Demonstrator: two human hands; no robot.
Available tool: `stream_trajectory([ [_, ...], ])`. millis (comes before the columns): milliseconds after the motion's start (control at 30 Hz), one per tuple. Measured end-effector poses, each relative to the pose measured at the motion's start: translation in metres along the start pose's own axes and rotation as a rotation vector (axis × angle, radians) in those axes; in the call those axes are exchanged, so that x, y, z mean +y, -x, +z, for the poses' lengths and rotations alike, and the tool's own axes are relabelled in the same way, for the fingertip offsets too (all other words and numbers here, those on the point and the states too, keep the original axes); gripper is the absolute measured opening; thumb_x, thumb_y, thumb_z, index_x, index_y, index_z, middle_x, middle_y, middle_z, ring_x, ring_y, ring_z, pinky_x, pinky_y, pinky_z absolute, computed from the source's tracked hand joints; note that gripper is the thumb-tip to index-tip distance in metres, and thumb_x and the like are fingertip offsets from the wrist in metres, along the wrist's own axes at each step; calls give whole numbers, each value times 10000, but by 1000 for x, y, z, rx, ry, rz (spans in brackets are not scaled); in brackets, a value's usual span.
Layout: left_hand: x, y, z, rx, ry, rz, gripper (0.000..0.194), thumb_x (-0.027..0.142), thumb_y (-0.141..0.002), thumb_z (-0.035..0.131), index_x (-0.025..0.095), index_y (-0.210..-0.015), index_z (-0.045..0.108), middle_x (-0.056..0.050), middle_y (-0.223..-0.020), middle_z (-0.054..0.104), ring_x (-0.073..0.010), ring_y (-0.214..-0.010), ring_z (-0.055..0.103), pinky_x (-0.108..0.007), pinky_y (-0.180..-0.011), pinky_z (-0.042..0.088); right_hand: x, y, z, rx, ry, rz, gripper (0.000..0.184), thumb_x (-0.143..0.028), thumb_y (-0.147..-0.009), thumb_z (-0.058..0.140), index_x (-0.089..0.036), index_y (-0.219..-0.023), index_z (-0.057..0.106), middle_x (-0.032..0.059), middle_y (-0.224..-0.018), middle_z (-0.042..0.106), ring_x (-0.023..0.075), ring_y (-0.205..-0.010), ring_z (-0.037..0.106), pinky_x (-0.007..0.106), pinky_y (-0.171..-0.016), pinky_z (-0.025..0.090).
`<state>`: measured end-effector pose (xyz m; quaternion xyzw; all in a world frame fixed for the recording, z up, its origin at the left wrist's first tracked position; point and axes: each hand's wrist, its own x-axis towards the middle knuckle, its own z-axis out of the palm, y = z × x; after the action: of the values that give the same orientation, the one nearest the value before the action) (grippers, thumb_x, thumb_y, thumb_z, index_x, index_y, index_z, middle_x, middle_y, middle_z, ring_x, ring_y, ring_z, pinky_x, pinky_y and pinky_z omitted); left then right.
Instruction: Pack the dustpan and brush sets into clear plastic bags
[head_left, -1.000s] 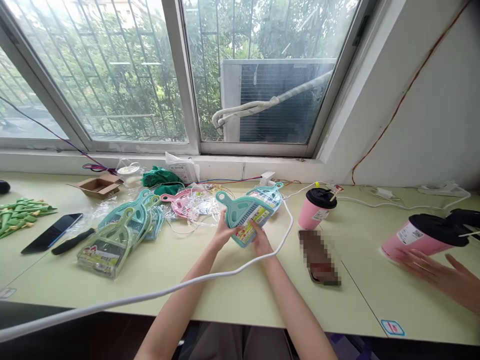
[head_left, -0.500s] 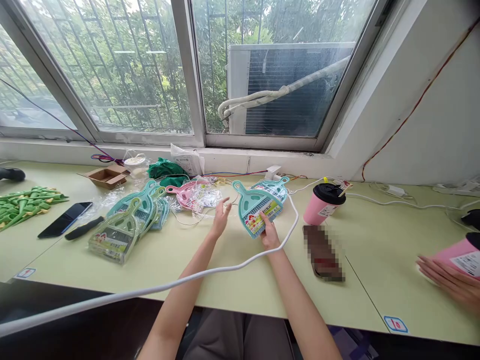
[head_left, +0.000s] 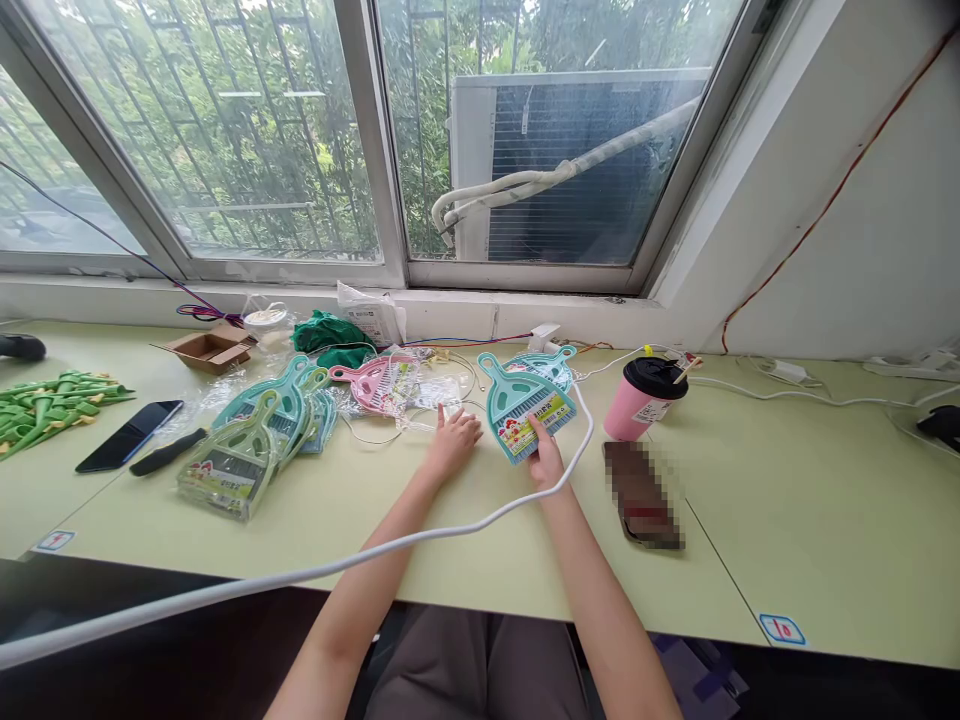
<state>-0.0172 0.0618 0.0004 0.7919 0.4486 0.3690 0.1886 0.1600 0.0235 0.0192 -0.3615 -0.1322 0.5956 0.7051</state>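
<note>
My right hand [head_left: 546,460] grips a turquoise mini dustpan with its brush [head_left: 517,398] by the lower right edge, thumb on the printed label, handle pointing up and left. Just left of it, my left hand [head_left: 452,445] is open, palm down over the table, holding nothing visible. Another turquoise dustpan set [head_left: 553,366] lies partly hidden behind the held one. Beyond my left hand are a pink dustpan set [head_left: 373,383] and crumpled clear plastic wrap [head_left: 442,390]. To the left, turquoise dustpan sets [head_left: 264,400] lie piled with a bagged pale green dustpan set [head_left: 234,470].
A white cable [head_left: 405,540] runs across the view in front of my forearms. On the right are a pink cup [head_left: 636,408] and a phone [head_left: 643,500]. Further left lie a black-handled tool [head_left: 166,453], another phone [head_left: 129,437], a cardboard box [head_left: 210,350] and green woven pieces [head_left: 60,405].
My left hand has let go of the turquoise dustpan and lowered toward the table. My right hand keeps the dustpan, now farther right. Another person's hand and pink cup have left the view at right.
</note>
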Motion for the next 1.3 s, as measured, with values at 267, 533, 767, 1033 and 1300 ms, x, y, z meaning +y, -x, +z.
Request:
stream_trajectory([
  [267, 21, 1, -7, 3, -237, 16, 117, 346, -836, 613, 261, -877, 682, -15, -719, 658, -248, -932, 579, -536, -1159, 109, -17, -3, -3, 98, 1, 27, 337, -252, -713, 738, -219, -1028, 623, 7, -930, 744, 186, -846, 717, 320, -757, 623],
  [533, 21, 5, -5, -32, -578, -9, 283, 197, -815, 563, 230, -1088, 630, -91, -1074, 631, -282, -1062, 533, -506, -1102, 194, -29, -1, -7, 74, 23, 86, 211, -160, -777, 668, -211, -980, 638, 6, -861, 752, 185, -829, 726, 324, -764, 623],
  [767, 18, 2, -18, -7, -732, -70, 280, 75, -820, 449, 150, -984, 663, -160, -977, 633, -310, -987, 547, -446, -878, 337, -29, -11, -23, 4, 230, 252, 188, -147, -783, 668, -146, -970, 649, 73, -866, 756, 208, -777, 733, 328, -717, 624],
  [1033, 12, 1, -33, 117, -726, -158, 262, 198, -897, 424, 138, -920, 678, -167, -912, 664, -322, -919, 573, -428, -816, 354, -32, -6, -22, -126, 321, 306, 310, -142, -742, 702, -146, -1044, 631, 82, -883, 757, 229, -781, 738, 371, -749, 620],
  [1300, -1, 1, -47, 310, -668, -161, 290, 207, -925, 405, 185, -924, 695, -137, -922, 685, -305, -933, 568, -420, -833, 359, -41, 11, -10, -199, 404, 398, 298, -136, -738, 704, -132, -1029, 641, 100, -905, 755, 226, -795, 737, 366, -764, 612],
])
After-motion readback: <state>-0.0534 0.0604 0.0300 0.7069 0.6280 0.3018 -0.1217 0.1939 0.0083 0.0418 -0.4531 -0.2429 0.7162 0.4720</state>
